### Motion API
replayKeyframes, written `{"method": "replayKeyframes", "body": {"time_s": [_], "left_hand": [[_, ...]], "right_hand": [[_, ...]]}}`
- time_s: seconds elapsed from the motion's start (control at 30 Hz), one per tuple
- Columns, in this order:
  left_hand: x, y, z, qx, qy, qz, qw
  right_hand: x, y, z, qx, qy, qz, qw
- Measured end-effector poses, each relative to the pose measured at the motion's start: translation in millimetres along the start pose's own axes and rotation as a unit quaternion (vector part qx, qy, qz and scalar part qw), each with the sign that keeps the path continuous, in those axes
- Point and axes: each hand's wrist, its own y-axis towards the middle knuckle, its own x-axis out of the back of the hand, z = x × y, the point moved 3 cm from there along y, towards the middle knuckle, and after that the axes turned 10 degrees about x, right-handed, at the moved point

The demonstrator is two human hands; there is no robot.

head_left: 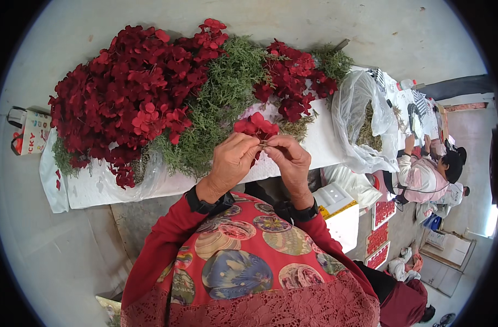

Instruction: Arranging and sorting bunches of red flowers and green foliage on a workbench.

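Close in front of me, both hands meet over the table's near edge around a red flower sprig [256, 126]. My left hand [233, 162] is closed in a pinch at the thin stem below the petals. Opposite it, my right hand [290, 162] pinches the same stem, fingertips almost touching the left ones. The red petals stand out just beyond my fingers. A big heap of red flowers [132, 87] covers the table to the left. Green feathery foliage [224, 82] lies against it, and a smaller bunch of red flowers [292, 76] lies beyond my hands.
A clear plastic bag [347, 109] with dried greenery sits on the white table [260, 171] to the right. Below it are a white box [336, 204] and trays of red pieces [377, 240]. Co-workers [423, 174] sit farther right. A printed bag [34, 131] is at far left.
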Motion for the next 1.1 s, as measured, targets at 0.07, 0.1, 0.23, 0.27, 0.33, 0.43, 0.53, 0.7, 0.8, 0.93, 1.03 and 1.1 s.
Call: {"method": "replayKeyframes", "body": {"time_s": [0.07,0.1,0.23,0.27,0.33,0.43,0.53,0.7,0.8,0.93,1.03,1.1], "left_hand": [[-1.3,0.9,1.6,0.014,-0.014,0.003,1.000],[-1.1,1.3,2.3,0.014,-0.014,0.004,1.000],[-0.3,1.1,6.3,0.043,-0.012,0.007,0.999],[-0.8,0.8,6.0,0.036,-0.009,0.005,0.999],[-1.6,-0.1,5.1,0.023,-0.002,0.000,1.000],[-1.9,-1.1,4.4,0.011,0.009,-0.002,1.000],[-1.6,-1.7,4.3,0.000,0.020,-0.003,1.000],[-0.8,-3.3,3.8,-0.015,0.046,-0.002,0.999],[-1.1,-4.1,2.6,-0.025,0.068,0.000,0.997],[-2.3,-6.5,0.4,-0.045,0.112,0.008,0.993],[-4.1,-9.1,0.0,-0.059,0.142,0.017,0.988],[-5.8,-10.3,1.4,-0.060,0.141,0.028,0.988]], "right_hand": [[0.9,-1.6,-2.2,-0.039,0.027,-0.058,0.997],[1.4,-0.8,-1.8,-0.040,0.021,-0.059,0.997],[2.9,3.6,13.5,0.099,-0.139,-0.006,0.985],[2.2,3.5,16.1,0.101,-0.170,-0.001,0.980],[-0.1,3.3,19.6,0.099,-0.230,0.010,0.968],[-4.5,4.3,20.9,0.119,-0.242,0.024,0.963],[-7.0,3.9,19.3,0.130,-0.254,0.031,0.958],[-8.0,1.3,17.6,0.148,-0.273,0.039,0.950],[-9.0,0.2,18.8,0.164,-0.293,0.055,0.940],[-10.9,-1.0,22.4,0.195,-0.330,0.086,0.920],[-11.3,-0.6,24.5,0.216,-0.334,0.104,0.911],[-10.3,-0.1,24.4,0.203,-0.326,0.118,0.916]]}}
